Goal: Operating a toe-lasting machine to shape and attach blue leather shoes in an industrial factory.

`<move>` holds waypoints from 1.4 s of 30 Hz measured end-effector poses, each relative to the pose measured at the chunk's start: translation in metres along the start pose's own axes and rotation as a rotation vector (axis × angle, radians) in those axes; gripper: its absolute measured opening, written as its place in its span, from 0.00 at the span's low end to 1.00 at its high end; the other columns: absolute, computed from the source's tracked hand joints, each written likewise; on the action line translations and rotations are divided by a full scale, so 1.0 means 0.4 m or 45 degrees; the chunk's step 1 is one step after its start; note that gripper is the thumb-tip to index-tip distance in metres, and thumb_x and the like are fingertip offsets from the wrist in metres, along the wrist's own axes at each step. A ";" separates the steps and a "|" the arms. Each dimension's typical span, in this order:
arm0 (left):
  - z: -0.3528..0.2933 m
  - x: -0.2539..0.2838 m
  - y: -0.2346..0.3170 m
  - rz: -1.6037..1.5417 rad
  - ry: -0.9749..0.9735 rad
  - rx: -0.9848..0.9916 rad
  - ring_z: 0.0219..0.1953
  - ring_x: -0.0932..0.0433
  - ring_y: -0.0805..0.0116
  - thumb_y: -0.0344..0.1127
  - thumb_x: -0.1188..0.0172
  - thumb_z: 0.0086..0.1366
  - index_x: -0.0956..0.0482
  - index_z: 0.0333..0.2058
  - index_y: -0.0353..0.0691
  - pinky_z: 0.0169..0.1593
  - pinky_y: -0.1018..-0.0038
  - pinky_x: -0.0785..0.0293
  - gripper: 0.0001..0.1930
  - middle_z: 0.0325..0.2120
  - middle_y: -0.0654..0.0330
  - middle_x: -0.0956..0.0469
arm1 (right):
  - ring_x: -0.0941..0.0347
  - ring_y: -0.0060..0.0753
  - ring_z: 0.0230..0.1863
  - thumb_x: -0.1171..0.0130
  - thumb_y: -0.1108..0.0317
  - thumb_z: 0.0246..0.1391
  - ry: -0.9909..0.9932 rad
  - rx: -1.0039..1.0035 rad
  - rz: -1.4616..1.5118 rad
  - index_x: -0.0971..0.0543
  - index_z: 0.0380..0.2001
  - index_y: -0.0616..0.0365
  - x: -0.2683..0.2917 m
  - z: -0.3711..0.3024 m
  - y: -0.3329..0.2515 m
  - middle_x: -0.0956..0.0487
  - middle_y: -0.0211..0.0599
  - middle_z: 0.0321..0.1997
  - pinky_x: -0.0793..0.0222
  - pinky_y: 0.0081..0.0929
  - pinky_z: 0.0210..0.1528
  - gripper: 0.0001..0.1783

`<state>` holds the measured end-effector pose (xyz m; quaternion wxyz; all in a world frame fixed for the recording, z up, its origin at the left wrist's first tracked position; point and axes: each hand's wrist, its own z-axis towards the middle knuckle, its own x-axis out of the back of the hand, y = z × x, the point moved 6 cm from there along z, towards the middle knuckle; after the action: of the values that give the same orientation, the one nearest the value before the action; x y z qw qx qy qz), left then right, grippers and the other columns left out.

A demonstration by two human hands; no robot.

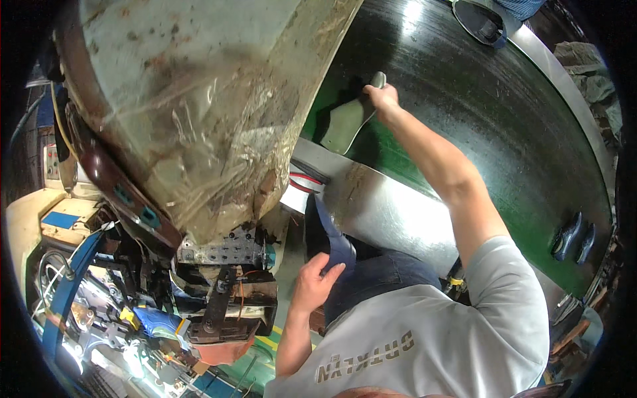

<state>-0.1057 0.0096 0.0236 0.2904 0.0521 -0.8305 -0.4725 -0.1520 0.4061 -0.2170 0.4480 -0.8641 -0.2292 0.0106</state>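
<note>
My right hand [382, 98] reaches out over the dark green conveyor belt [458, 93]. Its fingers are closed round the narrow middle of a grey-green shoe last [346, 126], whose broader end points toward the belt's near edge. Close to my lap, my left hand [314, 282] pinches the lower end of a blue curved piece [338, 244] that looks like a shoe upper. The piece stands upright, with a dark side facing left. Part of its lower end is hidden by my fingers.
A large machine hood [192, 99], wrapped in torn clear plastic, fills the upper left. Below it is a machine head [222, 305]. A metal ledge [391, 199] borders the belt. Two dark blue shoes [567, 237] lie at the right; a dark shoe-like item [479, 24] lies farther off.
</note>
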 end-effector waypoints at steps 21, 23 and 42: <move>0.045 -0.189 -0.158 -1.986 0.102 0.616 0.57 0.27 0.53 0.41 0.58 0.71 0.28 0.55 0.33 0.63 0.56 0.33 0.22 0.54 0.50 0.26 | 0.29 0.28 0.49 0.45 0.51 0.63 -0.398 -0.011 1.123 0.32 0.58 0.53 0.396 -0.622 0.129 0.25 0.34 0.48 0.26 0.32 0.49 0.26; 0.043 -0.203 -0.167 -1.955 0.068 0.609 0.57 0.28 0.53 0.41 0.59 0.72 0.31 0.58 0.33 0.63 0.56 0.34 0.23 0.56 0.49 0.27 | 0.29 0.28 0.50 0.45 0.52 0.63 -0.459 -0.215 1.277 0.32 0.58 0.54 0.373 -0.651 0.139 0.25 0.34 0.49 0.27 0.33 0.52 0.26; -0.070 -0.178 -0.215 -1.786 0.300 0.562 0.48 0.22 0.62 0.46 0.55 0.74 0.28 0.50 0.33 0.55 0.65 0.27 0.21 0.47 0.53 0.22 | 0.24 0.28 0.47 0.39 0.64 0.59 -0.392 0.237 0.806 0.24 0.54 0.66 0.300 -0.669 0.081 0.21 0.42 0.53 0.28 0.24 0.52 0.23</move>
<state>-0.0482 -0.0332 -0.0665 -0.0093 0.6774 -0.6412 -0.3605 0.0277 0.2330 -0.0598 0.4594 -0.8360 -0.0132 0.2997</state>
